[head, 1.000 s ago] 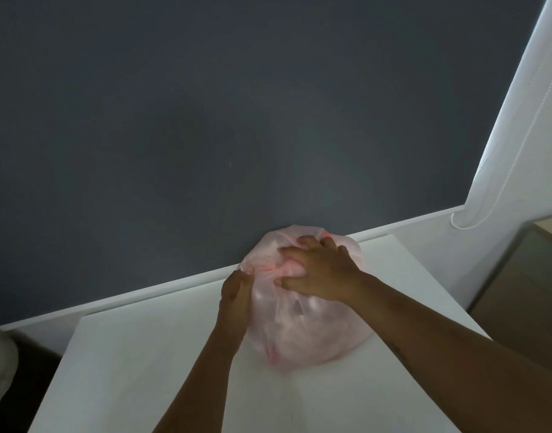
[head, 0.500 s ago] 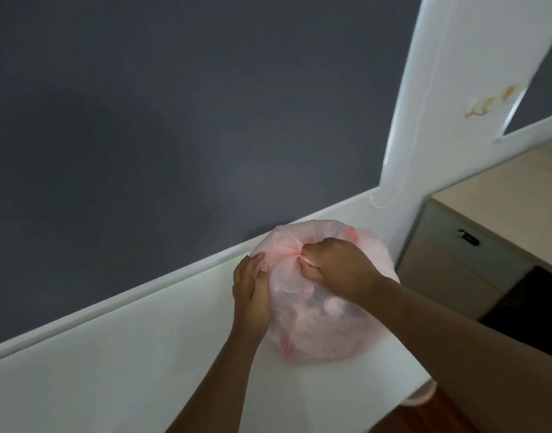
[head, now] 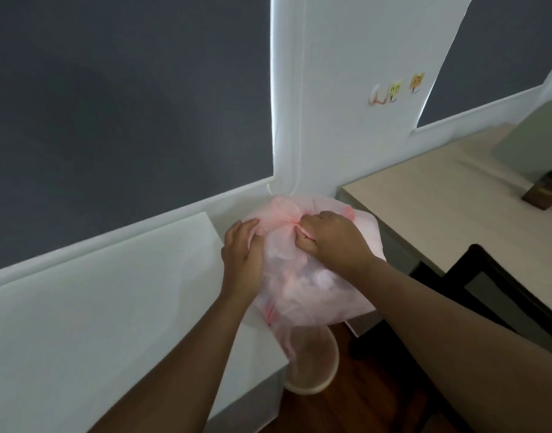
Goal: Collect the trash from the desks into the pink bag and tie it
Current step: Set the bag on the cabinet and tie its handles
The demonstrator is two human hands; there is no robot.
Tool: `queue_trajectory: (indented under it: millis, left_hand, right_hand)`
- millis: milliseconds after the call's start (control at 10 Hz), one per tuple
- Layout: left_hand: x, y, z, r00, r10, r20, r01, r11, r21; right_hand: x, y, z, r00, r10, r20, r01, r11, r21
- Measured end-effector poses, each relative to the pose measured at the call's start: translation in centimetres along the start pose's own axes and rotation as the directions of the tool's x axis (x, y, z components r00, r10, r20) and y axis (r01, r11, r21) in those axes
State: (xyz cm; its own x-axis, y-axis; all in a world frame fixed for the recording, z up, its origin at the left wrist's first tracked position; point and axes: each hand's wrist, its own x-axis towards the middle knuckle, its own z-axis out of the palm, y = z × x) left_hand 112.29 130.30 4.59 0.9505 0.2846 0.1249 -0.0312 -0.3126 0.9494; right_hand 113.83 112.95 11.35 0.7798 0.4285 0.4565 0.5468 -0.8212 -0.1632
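The pink bag [head: 315, 295] is thin and translucent, bulging with pale crumpled trash, its top gathered into a tight pink neck. It sits at the right edge of the white counter [head: 112, 307], most of it out past the corner. The left hand [head: 242, 254] curls round the bag's left side, gripping the plastic. The right hand [head: 331, 242], fingers closed, pinches the gathered neck.
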Motion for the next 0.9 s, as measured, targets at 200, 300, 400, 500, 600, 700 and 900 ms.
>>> queue_trajectory:
  millis: [200,300,400,500,600,700,900]
  left_hand:
    - [-1.7,0.1,9.2,0.998,-0.043,-0.042,0.05,0.981,0.185]
    - [-3.8,-1.5,12.4,0.996,-0.076,-0.047,0.086,0.956,0.279]
    - [-6.1,-4.9,15.5,0.983,-0.161,-0.092,0.183,0.924,0.336]
    - [-9.3,-9.3,17.5,0.957,-0.24,-0.164,0.286,0.879,0.381]
    - [-11.5,-14.8,19.0,0.924,-0.336,-0.182,0.382,0.8,0.463]
    - [-12.5,-19.5,20.1,0.897,-0.4,-0.19,0.437,0.731,0.525]
    - [-13.0,-28.4,22.5,0.903,-0.379,-0.2,0.424,0.717,0.553]
  right_hand:
    - [-4.7,8.8,2.9,0.988,0.152,0.018,-0.153,0.983,0.098]
    - [-7.5,11.3,5.2,0.972,0.204,0.117,-0.22,0.966,0.136]
    - [-10.6,13.7,9.1,0.919,0.243,0.31,-0.301,0.941,0.154]
    - [-14.0,14.7,13.3,0.852,0.191,0.487,-0.315,0.931,0.186]
    - [-17.0,14.6,18.0,0.818,0.097,0.567,-0.227,0.96,0.164]
    - [-18.6,15.1,22.9,0.76,0.079,0.645,-0.216,0.967,0.137]
    - [-20.8,17.1,33.6,0.725,0.133,0.676,-0.42,0.863,0.281]
